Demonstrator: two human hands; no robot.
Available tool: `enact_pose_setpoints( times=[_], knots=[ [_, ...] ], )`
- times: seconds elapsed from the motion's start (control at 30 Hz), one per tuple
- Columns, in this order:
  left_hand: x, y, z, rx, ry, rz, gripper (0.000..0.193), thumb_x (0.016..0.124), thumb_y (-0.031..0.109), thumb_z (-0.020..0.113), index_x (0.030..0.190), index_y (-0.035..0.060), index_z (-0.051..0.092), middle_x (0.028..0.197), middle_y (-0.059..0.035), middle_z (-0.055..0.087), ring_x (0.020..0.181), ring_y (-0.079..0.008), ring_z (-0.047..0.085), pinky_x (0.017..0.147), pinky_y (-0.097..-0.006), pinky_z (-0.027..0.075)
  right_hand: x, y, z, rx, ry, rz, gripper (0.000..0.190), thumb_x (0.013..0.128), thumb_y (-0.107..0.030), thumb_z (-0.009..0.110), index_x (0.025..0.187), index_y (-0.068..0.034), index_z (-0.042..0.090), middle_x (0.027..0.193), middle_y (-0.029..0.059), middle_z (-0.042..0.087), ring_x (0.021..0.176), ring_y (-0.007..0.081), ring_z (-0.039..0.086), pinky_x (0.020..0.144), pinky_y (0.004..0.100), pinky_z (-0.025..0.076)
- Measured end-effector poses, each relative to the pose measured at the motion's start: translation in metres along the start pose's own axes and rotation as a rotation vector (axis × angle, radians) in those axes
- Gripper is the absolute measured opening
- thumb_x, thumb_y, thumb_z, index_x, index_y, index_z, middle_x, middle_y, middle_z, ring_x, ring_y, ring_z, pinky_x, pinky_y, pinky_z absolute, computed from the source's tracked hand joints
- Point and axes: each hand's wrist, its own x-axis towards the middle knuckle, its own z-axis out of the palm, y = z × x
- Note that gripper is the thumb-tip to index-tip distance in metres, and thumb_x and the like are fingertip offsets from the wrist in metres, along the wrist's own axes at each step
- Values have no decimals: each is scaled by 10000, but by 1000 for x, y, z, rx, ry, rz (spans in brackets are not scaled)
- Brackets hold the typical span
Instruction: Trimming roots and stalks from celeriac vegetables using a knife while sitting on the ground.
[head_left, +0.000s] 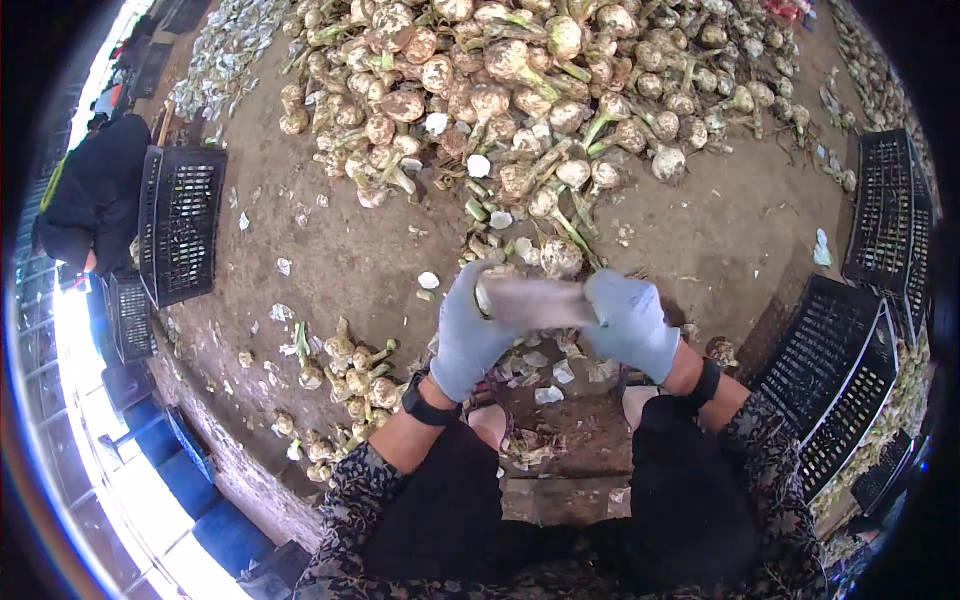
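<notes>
In grey knit gloves, my left hand and my right hand are raised in front of my knees. Between them stretches a pale brown length, likely a garlic stalk, too blurred by motion to name surely. Both hands are closed on its ends, and a bit of white shows by the left thumb. Just beyond the hands, a garlic bulb with its stem lies on the ground. A large heap of soil-stained garlic bulbs spreads farther ahead.
Trimmed garlic bulbs lie at front left. White skins litter the ground between my feet. Black plastic crates stand on the right; another crate is at left, beside a bent-over person. Pale skins are piled at back left.
</notes>
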Motion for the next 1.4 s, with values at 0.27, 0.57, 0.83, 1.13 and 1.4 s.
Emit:
enact_pose_setpoints(
  times=[0.27,0.57,0.83,1.13,1.4],
  knots=[
    [-6,18,-3,117,-35,45,534,719,196,750,1173,15,534,975,-64,625,915,-127,585,828,-273,480,26,-31,-9,-137,-300,-10,194,722,-163,601,899,-83,596,852,125,604,757,335,637,640,429,510],
    [3,17,-19,38,11,42,540,618,153,810,1074,22,552,956,-16,597,875,-98,560,833,-246,451,10,37,-19,-83,45,327,156,700,-153,601,820,-55,581,771,185,597,763,411,593,644,459,473],
    [8,4,-10,-1089,-122,-471,384,744,-25,628,1101,41,504,913,-100,593,798,-180,592,774,-275,476,24,-6,17,265,-134,275,176,691,-172,612,795,-48,543,734,180,560,733,417,565,615,467,452],
    [-14,-1,-36,-1503,-263,-333,418,687,90,683,1083,36,564,1013,-112,620,842,-260,611,809,-400,496,-22,55,29,60,-211,289,173,705,-170,617,747,-33,520,710,209,560,737,420,569,631,475,443],
    [-57,-61,-158,299,-60,-422,416,740,180,710,1090,-28,623,1089,-128,629,947,-228,639,808,-313,520,-12,57,2,152,92,453,144,656,-63,625,724,-14,507,604,143,454,534,237,384,514,347,397]
  ],
)
